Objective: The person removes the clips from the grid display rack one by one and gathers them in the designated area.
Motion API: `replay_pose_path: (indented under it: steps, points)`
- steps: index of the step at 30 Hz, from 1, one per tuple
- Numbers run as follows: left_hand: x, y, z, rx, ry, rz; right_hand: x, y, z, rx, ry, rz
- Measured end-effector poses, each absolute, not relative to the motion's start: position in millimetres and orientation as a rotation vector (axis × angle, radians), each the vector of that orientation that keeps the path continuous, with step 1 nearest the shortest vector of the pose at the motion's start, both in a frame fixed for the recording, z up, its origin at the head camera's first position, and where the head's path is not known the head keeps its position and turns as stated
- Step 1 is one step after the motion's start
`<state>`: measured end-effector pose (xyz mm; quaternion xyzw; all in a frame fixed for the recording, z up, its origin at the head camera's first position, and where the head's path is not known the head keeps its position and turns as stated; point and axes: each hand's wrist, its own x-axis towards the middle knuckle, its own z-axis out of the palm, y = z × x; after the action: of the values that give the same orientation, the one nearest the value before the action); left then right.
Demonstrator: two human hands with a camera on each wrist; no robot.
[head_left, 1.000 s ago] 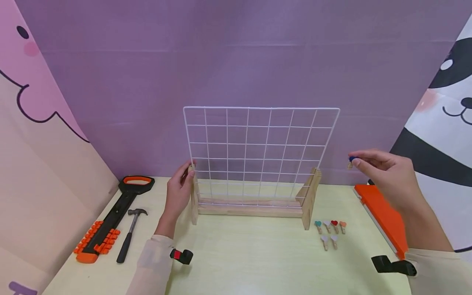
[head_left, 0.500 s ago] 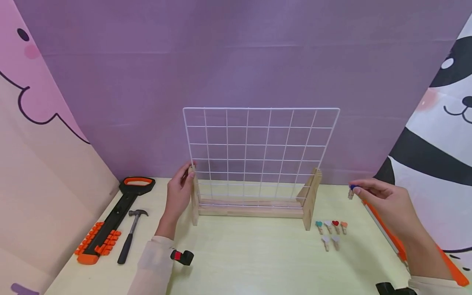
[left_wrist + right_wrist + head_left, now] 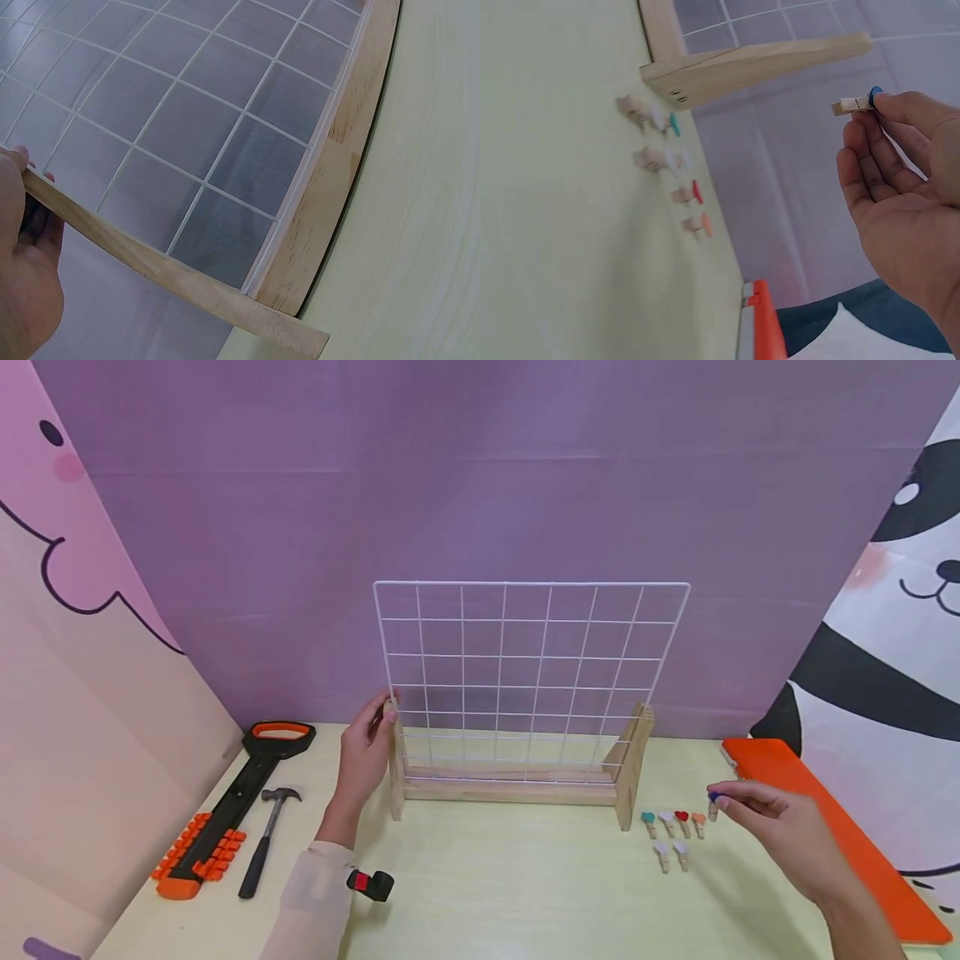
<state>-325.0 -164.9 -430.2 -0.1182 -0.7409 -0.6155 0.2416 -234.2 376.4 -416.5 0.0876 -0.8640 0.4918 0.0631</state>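
Note:
A white wire grid panel [image 3: 525, 657] stands upright in a wooden stand [image 3: 510, 790] in the middle of the table. My left hand [image 3: 365, 752] grips the top of the stand's left side piece [image 3: 150, 255], by the grid's edge. Between thumb and fingertips, my right hand [image 3: 787, 827] pinches a small wooden clothespin with a dark blue top [image 3: 859, 103]. It is held above the table, just right of several small clothespins [image 3: 682, 827] with heart tops in teal, pale, red and orange. They lie in two rows by the stand's right foot.
On the left lie a black and orange saw-like tool [image 3: 247, 785] with orange clips and a claw hammer [image 3: 268, 839]. An orange flat case [image 3: 825, 835] lies at the right, behind my right hand. A purple backdrop [image 3: 480, 485] rises behind the table.
My right hand has come down toward the table with the blue-topped clothespin, from beside the grid to near the row of clothespins. My left hand has stayed on the stand.

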Motion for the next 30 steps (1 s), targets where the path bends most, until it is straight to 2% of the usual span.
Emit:
replay_pose_path:
  steps: [17,30]
  points:
    - [-327,-164,-430,-0.328,-2.009,-1.691,-236,393,-465,-0.097,-2.892,1.479]
    - [-325,-164,-429,-0.310,-2.025,-1.687,-240,394,-483,-0.154,-2.991,1.425]
